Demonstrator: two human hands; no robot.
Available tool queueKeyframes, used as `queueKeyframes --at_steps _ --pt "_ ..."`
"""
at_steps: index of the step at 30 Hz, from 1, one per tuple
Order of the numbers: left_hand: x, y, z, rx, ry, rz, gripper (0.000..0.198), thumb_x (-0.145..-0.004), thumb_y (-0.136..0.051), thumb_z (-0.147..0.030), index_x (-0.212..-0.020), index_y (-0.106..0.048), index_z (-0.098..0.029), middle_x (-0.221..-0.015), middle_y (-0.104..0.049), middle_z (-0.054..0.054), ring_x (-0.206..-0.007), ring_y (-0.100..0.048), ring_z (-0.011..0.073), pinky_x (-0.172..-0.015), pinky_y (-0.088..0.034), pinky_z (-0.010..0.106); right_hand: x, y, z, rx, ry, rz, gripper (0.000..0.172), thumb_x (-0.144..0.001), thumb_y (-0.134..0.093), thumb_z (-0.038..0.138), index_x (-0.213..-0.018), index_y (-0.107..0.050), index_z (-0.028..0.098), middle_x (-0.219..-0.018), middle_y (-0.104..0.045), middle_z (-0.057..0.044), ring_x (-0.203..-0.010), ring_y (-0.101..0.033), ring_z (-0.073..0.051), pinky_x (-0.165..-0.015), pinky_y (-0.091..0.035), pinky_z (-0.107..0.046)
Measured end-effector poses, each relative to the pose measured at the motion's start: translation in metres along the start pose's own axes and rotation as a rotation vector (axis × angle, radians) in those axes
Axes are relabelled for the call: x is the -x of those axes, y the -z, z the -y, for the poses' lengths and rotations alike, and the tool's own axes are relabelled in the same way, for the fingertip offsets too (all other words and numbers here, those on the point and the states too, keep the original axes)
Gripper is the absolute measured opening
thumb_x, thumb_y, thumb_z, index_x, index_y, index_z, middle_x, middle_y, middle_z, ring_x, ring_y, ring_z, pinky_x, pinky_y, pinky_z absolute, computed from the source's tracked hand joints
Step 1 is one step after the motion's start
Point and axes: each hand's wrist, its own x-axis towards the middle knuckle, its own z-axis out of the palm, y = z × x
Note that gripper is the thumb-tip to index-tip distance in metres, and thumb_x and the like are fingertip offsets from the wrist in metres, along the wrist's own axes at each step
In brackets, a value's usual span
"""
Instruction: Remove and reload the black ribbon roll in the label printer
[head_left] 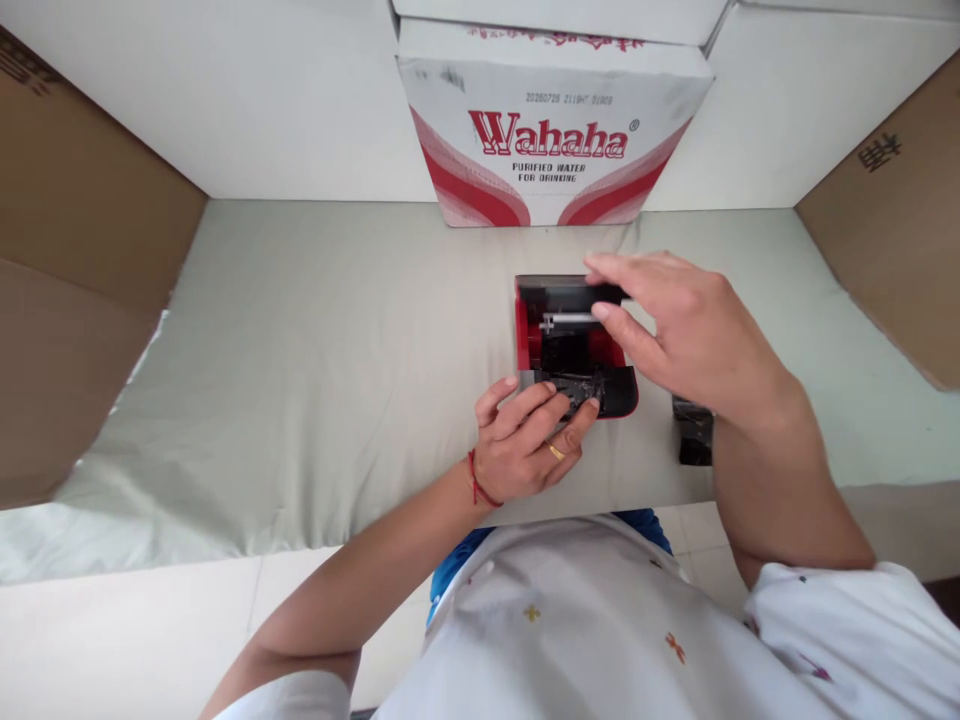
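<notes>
A small red and black box-shaped device point(523, 335) sits on the cloth with its top open, showing a dark hollow. A thin light grey rod point(566, 319) runs across inside it. My left hand point(529, 440) lies at the near side, its spread fingers resting on the black front part; its thumb is hidden. My right hand point(675, 320) is over the device's far right corner. Its index finger is by the back edge and its thumb by the rod's right end, with a gap between them. I cannot tell whether the right fingertips touch it.
A black object point(694, 432) lies right of the device, partly behind my right forearm. A white and red Wahaha water carton point(555, 140) stands behind. Brown cardboard point(82, 270) flanks the left and more cardboard point(892, 220) the right. Pale green cloth point(315, 350) covers the table.
</notes>
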Motion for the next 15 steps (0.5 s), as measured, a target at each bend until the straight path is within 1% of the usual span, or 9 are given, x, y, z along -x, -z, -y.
queueKeyframes --at_steps 2,4,7,10,12,13,15 --pt "-0.001 -0.001 -0.004 -0.01 0.01 -0.007 0.054 -0.097 -0.082 -0.039 -0.149 -0.078 -0.055 -0.104 -0.082 0.001 -0.114 -0.074 0.0305 -0.14 -0.035 0.063 0.014 0.003 0.003 -0.012 0.01 0.065 0.056 -0.116 -0.043 0.026 -0.167 -0.066 0.022 -0.149 -0.083 -0.012 -0.144 -0.074 -0.033 -0.126 -0.057 -0.055" --pt "-0.002 -0.003 -0.008 -0.028 -0.003 -0.04 0.056 -0.097 -0.082 -0.036 -0.149 -0.077 -0.056 -0.104 -0.08 0.001 -0.114 -0.074 0.0297 -0.141 -0.032 0.062 0.026 0.003 0.003 -0.005 0.039 0.121 0.058 -0.114 -0.041 0.02 -0.165 -0.067 0.019 -0.145 -0.085 -0.014 -0.143 -0.076 -0.032 -0.126 -0.058 -0.055" --pt "0.001 -0.007 -0.011 -0.019 -0.023 -0.086 0.058 -0.098 -0.083 -0.034 -0.151 -0.076 -0.056 -0.104 -0.079 0.001 -0.115 -0.073 0.0296 -0.143 -0.028 0.06 0.037 -0.003 -0.001 0.024 0.092 0.185 0.058 -0.108 -0.042 0.011 -0.156 -0.074 0.019 -0.137 -0.088 -0.014 -0.136 -0.08 -0.032 -0.127 -0.058 -0.055" --pt "0.006 -0.01 -0.013 0.051 0.042 -0.048 0.061 -0.099 -0.083 -0.034 -0.155 -0.073 -0.058 -0.103 -0.079 0.001 -0.115 -0.073 0.0309 -0.143 -0.026 0.061 0.042 -0.008 -0.002 0.07 0.146 0.212 0.053 -0.105 -0.043 0.005 -0.142 -0.079 0.017 -0.124 -0.09 -0.014 -0.12 -0.085 -0.032 -0.124 -0.059 -0.052" --pt "0.008 -0.01 -0.014 0.118 0.092 -0.008 0.06 -0.099 -0.083 -0.032 -0.152 -0.074 -0.058 -0.101 -0.078 0.001 -0.115 -0.073 0.0306 -0.143 -0.025 0.061 0.043 -0.008 0.002 0.133 0.165 0.223 0.05 -0.102 -0.046 0.002 -0.135 -0.081 0.016 -0.117 -0.09 -0.015 -0.112 -0.085 -0.032 -0.115 -0.062 -0.049" --pt "0.008 -0.01 -0.014 0.122 0.091 -0.015 0.057 -0.099 -0.083 -0.03 -0.149 -0.076 -0.057 -0.1 -0.077 0.001 -0.114 -0.072 0.0301 -0.143 -0.026 0.061 0.042 -0.007 0.006 0.169 0.17 0.236 0.048 -0.101 -0.047 0.002 -0.131 -0.081 0.017 -0.114 -0.089 -0.016 -0.108 -0.085 -0.033 -0.108 -0.064 -0.048" --pt "0.005 -0.009 -0.017 0.015 0.014 -0.108 0.049 -0.097 -0.084 -0.029 -0.139 -0.081 -0.053 -0.097 -0.075 0.001 -0.111 -0.071 0.0293 -0.141 -0.03 0.059 0.04 -0.006 0.013 0.232 0.17 0.271 0.044 -0.101 -0.049 0.003 -0.126 -0.082 0.017 -0.111 -0.089 -0.016 -0.102 -0.084 -0.034 -0.095 -0.064 -0.045"
